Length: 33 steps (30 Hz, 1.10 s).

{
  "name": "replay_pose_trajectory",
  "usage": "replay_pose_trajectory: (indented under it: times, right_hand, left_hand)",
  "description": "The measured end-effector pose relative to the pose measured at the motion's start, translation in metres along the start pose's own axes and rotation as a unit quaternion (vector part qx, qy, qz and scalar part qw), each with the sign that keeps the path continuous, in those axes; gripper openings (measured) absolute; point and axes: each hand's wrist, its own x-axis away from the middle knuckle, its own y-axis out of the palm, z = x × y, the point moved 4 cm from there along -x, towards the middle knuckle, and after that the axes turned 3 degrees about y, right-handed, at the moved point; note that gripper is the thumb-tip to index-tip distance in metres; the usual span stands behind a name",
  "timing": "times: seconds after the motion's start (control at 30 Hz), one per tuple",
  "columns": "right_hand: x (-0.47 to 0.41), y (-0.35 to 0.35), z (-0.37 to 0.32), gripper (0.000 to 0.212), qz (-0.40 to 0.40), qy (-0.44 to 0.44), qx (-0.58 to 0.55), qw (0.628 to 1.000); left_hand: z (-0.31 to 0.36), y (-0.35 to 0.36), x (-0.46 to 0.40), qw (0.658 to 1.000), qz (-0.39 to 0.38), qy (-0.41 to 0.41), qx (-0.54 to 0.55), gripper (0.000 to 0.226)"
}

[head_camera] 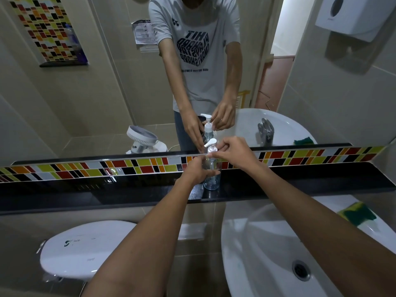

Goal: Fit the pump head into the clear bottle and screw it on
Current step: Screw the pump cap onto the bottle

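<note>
The left hand [198, 171] is wrapped around the middle of the clear bottle [212, 177], fingers closed on its body, while the right hand [232, 150] pinches the white collar of the pump head [211, 146] between thumb and fingertips. The pump head sits upright in the bottle's neck, its spout pointing left; whether the collar is fully down on the thread cannot be told. The bottle stands upright on the black ledge [300, 187], roughly midway along it and near its front edge, just in front of the strip of coloured tiles [85, 171] that runs along the ledge's back edge under the mirror [107, 93].

Below the front edge of the ledge, the white washbasin [267, 254] is at the right, with a green and yellow sponge [357, 213] on its rim, and the white toilet lid [85, 247] is at the left, carrying a small dark logo too small to read.

In the mirror the grey T-shirt shows reversed print; "HIT HARD", "PLAY SMART" and "STAY SHARP" can be made out, the smaller line beneath cannot. A white dispenser [353, 16] hangs on the wall at the upper right.
</note>
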Motion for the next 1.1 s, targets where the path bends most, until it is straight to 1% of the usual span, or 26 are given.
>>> replay_pose_trajectory:
  times: [0.1,0.17,0.2,0.27,0.33,0.37,0.47,0.6,0.67,0.7,0.77,0.83,0.87,0.9,0.97,1.03,1.1]
  right_hand:
    - [-0.002,-0.005,0.008,0.032,0.016,0.017,-0.014,1.0]
    - [-0.002,-0.007,0.011,0.035,0.023,0.022,-0.025,0.999]
    - [-0.002,-0.007,0.01,0.04,0.016,0.022,-0.029,0.999]
    - [-0.002,-0.003,0.009,0.058,-0.038,0.01,-0.043,0.998]
    - [0.002,0.004,0.006,0.057,-0.091,-0.008,-0.057,0.994]
    - [0.003,0.006,0.006,0.054,-0.095,-0.013,-0.065,0.993]
    - [0.006,0.005,0.012,0.05,-0.06,0.004,-0.099,0.993]
    - [0.006,-0.004,0.018,0.04,-0.029,0.016,-0.091,0.995]
    - [0.004,-0.006,0.018,0.041,-0.023,0.021,-0.085,0.996]
    - [0.002,-0.006,0.017,0.045,-0.027,0.024,-0.09,0.995]
    - [0.0,-0.003,0.015,0.056,-0.063,0.026,-0.112,0.991]
    - [0.001,0.004,0.012,0.058,-0.109,0.017,-0.127,0.986]
    - [0.002,0.008,0.011,0.058,-0.118,0.01,-0.129,0.985]
    - [0.003,0.01,0.011,0.058,-0.114,0.007,-0.133,0.985]
    - [0.008,0.011,0.016,0.059,-0.08,0.016,-0.147,0.986]
    - [0.011,0.007,0.024,0.05,-0.044,0.025,-0.155,0.987]
    - [0.012,0.003,0.029,0.039,-0.024,0.032,-0.158,0.987]
  left_hand:
    - [0.0,0.0,0.0,1.0,0.005,0.005,0.007,0.071]
    - [0.001,0.001,0.001,1.0,0.006,0.009,0.009,0.07]
    - [0.001,0.001,0.002,1.0,0.006,0.011,0.014,0.07]
    - [0.002,0.002,0.002,1.0,0.005,0.012,0.023,0.069]
    - [0.001,0.002,0.003,1.0,0.004,0.009,0.028,0.069]
    - [0.001,0.001,0.003,1.0,0.005,0.006,0.029,0.068]
    - [0.002,0.001,0.002,1.0,0.01,-0.002,0.03,0.066]
    - [0.005,0.001,0.002,1.0,0.012,-0.013,0.013,0.062]
    - [0.004,0.002,0.003,1.0,0.013,-0.014,0.012,0.062]
    - [0.004,0.002,0.004,1.0,0.014,-0.015,0.014,0.062]
    - [0.004,0.003,0.005,1.0,0.013,-0.017,0.018,0.062]
    - [0.005,0.002,0.006,1.0,0.007,-0.018,0.017,0.062]
    - [0.006,0.002,0.006,1.0,0.005,-0.019,0.015,0.061]
    - [0.007,0.001,0.006,1.0,0.005,-0.018,0.013,0.06]
    - [0.008,0.0,0.006,1.0,0.008,-0.018,0.012,0.061]
    - [0.008,0.001,0.007,1.0,0.012,-0.017,0.01,0.062]
    - [0.007,0.003,0.007,1.0,0.012,-0.018,0.008,0.062]
